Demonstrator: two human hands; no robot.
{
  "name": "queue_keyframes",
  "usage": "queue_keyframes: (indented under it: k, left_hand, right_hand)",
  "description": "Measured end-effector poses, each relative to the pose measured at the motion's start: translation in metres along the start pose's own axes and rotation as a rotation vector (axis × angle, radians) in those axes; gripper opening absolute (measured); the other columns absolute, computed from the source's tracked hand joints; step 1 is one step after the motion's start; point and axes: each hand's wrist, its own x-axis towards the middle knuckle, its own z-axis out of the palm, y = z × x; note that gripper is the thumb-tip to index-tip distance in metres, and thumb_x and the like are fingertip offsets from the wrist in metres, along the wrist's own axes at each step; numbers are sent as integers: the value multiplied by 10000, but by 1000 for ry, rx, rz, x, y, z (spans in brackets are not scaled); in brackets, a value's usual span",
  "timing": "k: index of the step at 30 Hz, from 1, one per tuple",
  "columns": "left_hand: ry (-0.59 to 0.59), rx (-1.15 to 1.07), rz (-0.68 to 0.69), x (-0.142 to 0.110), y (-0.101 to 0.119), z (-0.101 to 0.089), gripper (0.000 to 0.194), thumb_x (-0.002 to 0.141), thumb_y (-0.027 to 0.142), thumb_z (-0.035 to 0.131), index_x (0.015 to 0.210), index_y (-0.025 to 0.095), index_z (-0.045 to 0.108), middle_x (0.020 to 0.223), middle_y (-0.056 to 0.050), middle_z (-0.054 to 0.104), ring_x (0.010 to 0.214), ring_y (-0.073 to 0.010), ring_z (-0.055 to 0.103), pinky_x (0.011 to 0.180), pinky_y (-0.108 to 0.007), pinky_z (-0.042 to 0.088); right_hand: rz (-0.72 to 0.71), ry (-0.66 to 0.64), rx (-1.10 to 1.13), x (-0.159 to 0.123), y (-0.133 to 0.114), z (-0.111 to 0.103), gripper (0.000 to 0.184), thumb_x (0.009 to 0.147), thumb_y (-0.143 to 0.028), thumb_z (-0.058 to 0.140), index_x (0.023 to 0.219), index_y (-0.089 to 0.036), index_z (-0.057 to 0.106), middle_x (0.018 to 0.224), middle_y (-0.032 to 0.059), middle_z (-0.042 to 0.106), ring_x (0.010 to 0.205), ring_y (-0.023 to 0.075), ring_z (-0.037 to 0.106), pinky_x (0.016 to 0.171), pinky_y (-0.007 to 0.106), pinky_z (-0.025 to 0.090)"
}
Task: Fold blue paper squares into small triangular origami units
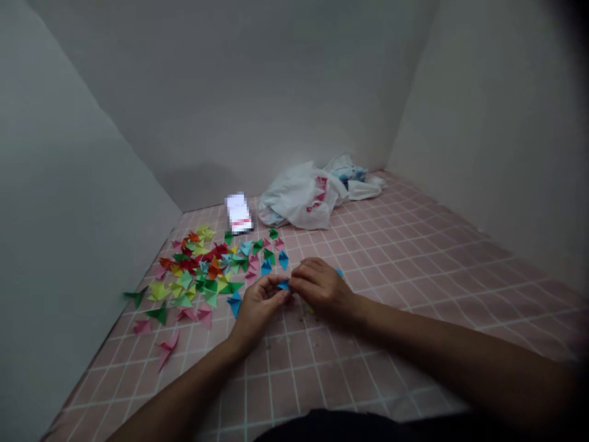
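Between my two hands is a small folded piece of blue paper (283, 285), mostly covered by fingers. My left hand (261, 301) pinches it from the left with thumb and forefinger. From the right, the fingers of my right hand (322, 287) close on its other end. Just left of my left hand lies a blue paper crane (234, 303). More blue folded paper (283, 259) rests beyond the hands. A bit of blue paper (339, 273) and a bit of yellow paper (311, 310) show at the edges of my right hand.
Several origami cranes in many colours (197, 270) are heaped on the left of the pink checked cloth (414, 258). A lit phone (239, 213) stands behind them. A white plastic bag (299, 196) lies by the back wall (257, 92). Walls rise on both sides.
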Motion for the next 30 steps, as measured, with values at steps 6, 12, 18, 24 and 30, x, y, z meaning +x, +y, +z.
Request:
queue_keyframes:
  k: [6, 12, 18, 24, 30]
  left_hand:
    - [15, -60, -53, -1, 1, -2, 432, 620, 368, 955, 912, 151, 723, 755, -12, 733, 662, -124, 682, 680, -242, 547]
    - [16, -55, -77, -2, 4, -1, 461, 590, 403, 968, 888, 147, 726, 737, -18, 736, 641, -131, 684, 668, -250, 557]
    - [3, 1, -17, -4, 2, 4, 412, 624, 415, 943, 846, 150, 719, 759, -18, 730, 649, -128, 668, 656, -246, 543]
    - [43, 100, 121, -12, 5, 9, 270, 725, 342, 867, 827, 156, 701, 727, -6, 711, 657, -137, 665, 666, -255, 533]
    - [95, 104, 200, -17, 9, 10, 193, 759, 290, 827, 850, 174, 702, 744, -8, 721, 695, -144, 694, 698, -263, 566]
  right_hand:
    - [-192, -28, -92, 6, 2, -7, 276, 1030, -94, 449, 890, -147, 681, 795, 79, 661, 744, 200, 566, 855, 394, 505]
    - [-139, -98, -40, 0, 3, -4, 254, 1028, -101, 454, 930, -173, 677, 868, 79, 666, 813, 203, 584, 899, 402, 495]
    - [3, -69, 75, -7, 2, 7, 242, 1033, -131, 432, 926, -166, 646, 845, 82, 655, 816, 207, 603, 798, 378, 517]
    - [157, -31, 245, -9, -6, 6, 182, 1032, -168, 459, 959, -190, 625, 844, 70, 658, 799, 196, 615, 731, 325, 526]
    - [402, 75, 488, -2, -12, -5, 71, 956, -126, 595, 967, -196, 595, 875, 34, 646, 793, 154, 629, 718, 275, 515]
